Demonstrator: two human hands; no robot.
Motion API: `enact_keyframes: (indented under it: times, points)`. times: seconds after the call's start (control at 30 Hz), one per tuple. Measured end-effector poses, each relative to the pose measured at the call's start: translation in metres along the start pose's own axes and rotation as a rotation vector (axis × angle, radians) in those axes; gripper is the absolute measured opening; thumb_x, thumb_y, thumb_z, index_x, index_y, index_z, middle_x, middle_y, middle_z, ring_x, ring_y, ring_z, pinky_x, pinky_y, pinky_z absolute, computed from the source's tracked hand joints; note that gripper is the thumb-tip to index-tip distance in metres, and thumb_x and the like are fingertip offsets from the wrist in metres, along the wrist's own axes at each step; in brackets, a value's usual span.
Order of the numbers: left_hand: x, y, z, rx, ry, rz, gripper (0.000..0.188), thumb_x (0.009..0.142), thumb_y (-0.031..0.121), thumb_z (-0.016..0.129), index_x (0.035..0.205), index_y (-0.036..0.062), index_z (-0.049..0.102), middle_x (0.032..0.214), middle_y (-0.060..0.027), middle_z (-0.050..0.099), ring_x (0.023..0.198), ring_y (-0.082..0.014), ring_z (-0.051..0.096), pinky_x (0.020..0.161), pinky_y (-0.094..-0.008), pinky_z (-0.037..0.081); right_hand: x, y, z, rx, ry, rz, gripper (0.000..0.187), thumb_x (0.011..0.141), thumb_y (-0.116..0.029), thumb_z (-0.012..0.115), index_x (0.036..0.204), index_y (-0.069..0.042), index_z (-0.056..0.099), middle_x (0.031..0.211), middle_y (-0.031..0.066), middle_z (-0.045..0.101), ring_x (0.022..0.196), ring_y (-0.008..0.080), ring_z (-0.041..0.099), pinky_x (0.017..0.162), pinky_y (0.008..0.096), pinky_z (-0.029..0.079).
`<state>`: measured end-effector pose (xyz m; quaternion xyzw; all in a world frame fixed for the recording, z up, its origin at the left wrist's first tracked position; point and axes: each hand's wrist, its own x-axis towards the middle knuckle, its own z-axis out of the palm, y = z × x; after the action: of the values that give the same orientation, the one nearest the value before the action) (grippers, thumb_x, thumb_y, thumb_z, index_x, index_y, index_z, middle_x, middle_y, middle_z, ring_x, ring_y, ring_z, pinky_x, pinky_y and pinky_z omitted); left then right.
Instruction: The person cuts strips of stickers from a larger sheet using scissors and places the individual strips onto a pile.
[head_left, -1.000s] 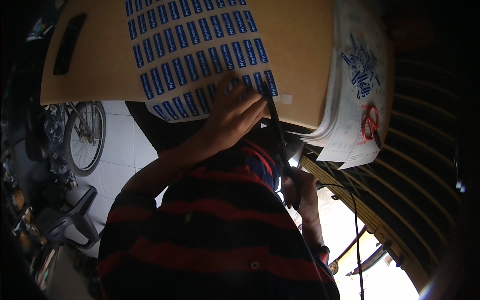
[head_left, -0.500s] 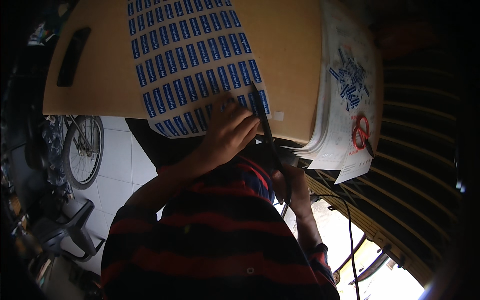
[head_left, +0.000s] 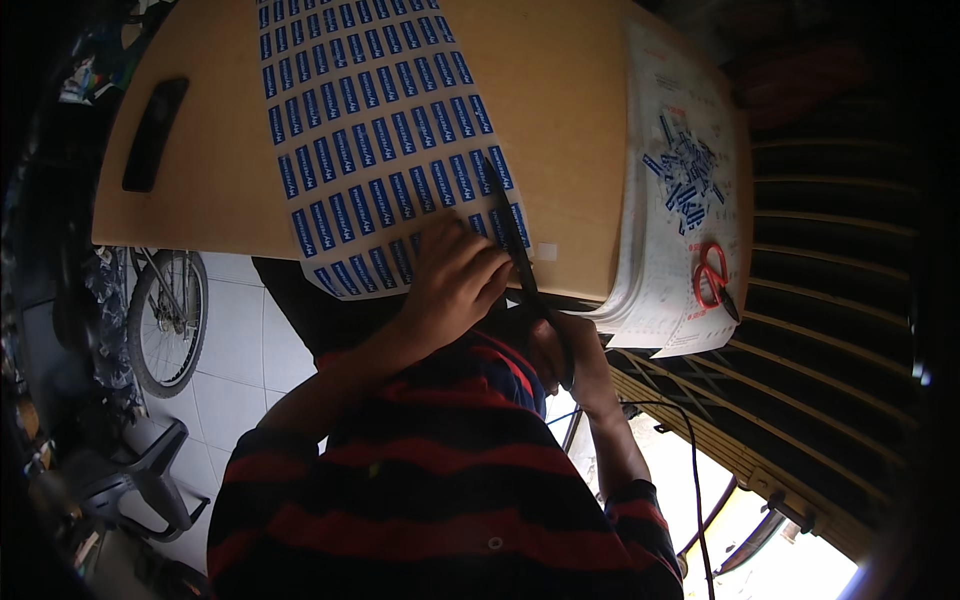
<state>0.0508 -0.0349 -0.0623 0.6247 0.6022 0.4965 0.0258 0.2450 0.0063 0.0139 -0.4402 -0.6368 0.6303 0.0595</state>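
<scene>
Your left hand lies on the sheet of blue labels, close to the near edge of the surface. Its fingers are bent and their tips come down among the labels; you cannot tell from here whether they pinch the paper or only press on it. Your right hand is just off that near edge, closed around the handles of the dark scissors. Their blades point away from you, along the right-hand part of the sheet; how far apart they stand is hard to make out.

The sheet runs from the far side of the surface to its near edge, and its near end reaches slightly past it. Right of the blades, a small white square sits near the same edge. Along the surface's right edge you have a stack of white papers, carrying a loose heap of cut blue labels and, nearer you, the red-handled scissors. A flat dark oblong rests near the left edge. Beyond the near left corner, a bicycle wheel and a grey chair stand on the tiled floor.
</scene>
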Motion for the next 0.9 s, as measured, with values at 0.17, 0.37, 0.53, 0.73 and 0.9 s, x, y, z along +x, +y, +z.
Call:
enact_keyframes:
  times: [0.17,0.37,0.53,0.73,0.9]
  points:
    - [0.002,0.002,0.001,0.007,0.01,-0.011,0.019,0.076,0.004,0.078,0.091,0.0078,0.068,0.09,-0.0054,0.06,0.097,-0.0312,0.057,0.087,-0.0466,0.043,0.012,-0.001,-0.003,0.021,-0.018,0.0,0.042,0.106,-0.037,0.047,0.089,0.001,0.056,0.05,-0.0015,0.044,0.037,0.0065,0.042,0.036,0.0225,0.032]
    - [0.001,-0.001,0.002,-0.013,-0.016,0.003,0.02,0.074,0.003,0.077,0.089,0.0049,0.065,0.088,-0.0078,0.056,0.091,-0.0302,0.056,0.09,-0.0476,0.042,0.03,-0.01,-0.013,-0.088,-0.027,0.005,0.039,0.105,-0.035,0.048,0.088,0.0,0.055,0.052,-0.0018,0.044,0.037,0.0062,0.042,0.035,0.0228,0.032]
    - [0.002,0.0,0.0,0.012,-0.009,0.004,0.019,0.073,0.003,0.077,0.088,0.0053,0.065,0.086,-0.0071,0.054,0.088,-0.0291,0.056,0.089,-0.0455,0.042,0.037,-0.027,-0.016,-0.075,-0.052,-0.015,0.043,0.105,-0.037,0.048,0.082,-0.001,0.053,0.052,-0.0013,0.045,0.037,0.006,0.042,0.035,0.023,0.031]
    - [-0.001,-0.001,0.003,0.005,-0.012,-0.002,0.018,0.075,0.004,0.076,0.088,0.0064,0.065,0.086,-0.0069,0.054,0.086,-0.0281,0.055,0.09,-0.0455,0.041,0.048,-0.029,-0.013,0.044,-0.068,-0.034,0.049,0.105,-0.038,0.05,0.072,-0.002,0.053,0.049,-0.0004,0.044,0.037,0.0092,0.045,0.036,0.0268,0.034]
    - [-0.002,0.0,0.003,-0.006,-0.013,-0.034,0.015,0.077,0.004,0.076,0.088,0.0079,0.066,0.085,-0.0054,0.057,0.087,-0.0285,0.056,0.09,-0.0457,0.042,0.057,-0.037,-0.013,0.005,-0.062,-0.024,0.056,0.103,-0.046,0.051,0.068,-0.003,0.052,0.049,-0.0003,0.045,0.038,0.0091,0.047,0.036,0.0256,0.035]
